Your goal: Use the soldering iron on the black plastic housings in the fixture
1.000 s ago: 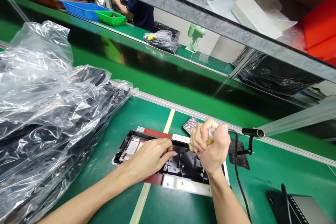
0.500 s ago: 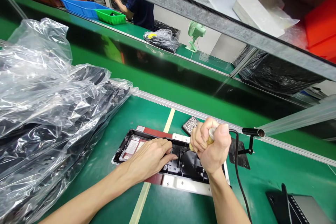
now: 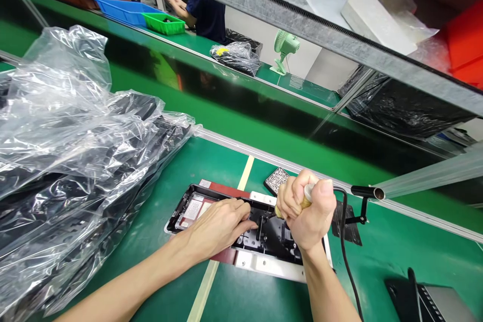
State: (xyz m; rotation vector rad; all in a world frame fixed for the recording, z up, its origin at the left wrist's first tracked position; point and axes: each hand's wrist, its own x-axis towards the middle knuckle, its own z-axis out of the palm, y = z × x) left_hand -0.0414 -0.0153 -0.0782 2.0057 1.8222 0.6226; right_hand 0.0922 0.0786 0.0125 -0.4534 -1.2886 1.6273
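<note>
My right hand (image 3: 307,209) is a fist around the yellowish handle of a soldering iron (image 3: 304,203), its cord running down to the right. The iron slants down toward the inside of a long black plastic housing (image 3: 273,244); my fist hides part of it. My left hand (image 3: 224,221) lies over the housing's middle, fingers curled and thumb close to a small black upright bar (image 3: 259,228). What is between those fingers, if anything, is hidden. The housing sits on a reddish-brown fixture with white blocks (image 3: 269,264).
Clear plastic bags (image 3: 94,176) cover black parts on the left. Behind the housing lies a small speckled pad (image 3: 276,180). A black tube holder (image 3: 368,192) stands at right, near a grey-black device (image 3: 433,299). A metal shelf (image 3: 302,25) crosses above. A co-worker (image 3: 206,15) is across the bench.
The whole view has shifted slightly to the right. Both hands and the iron keep nearly the same place on the housing. The co-worker's hands have moved a little.
</note>
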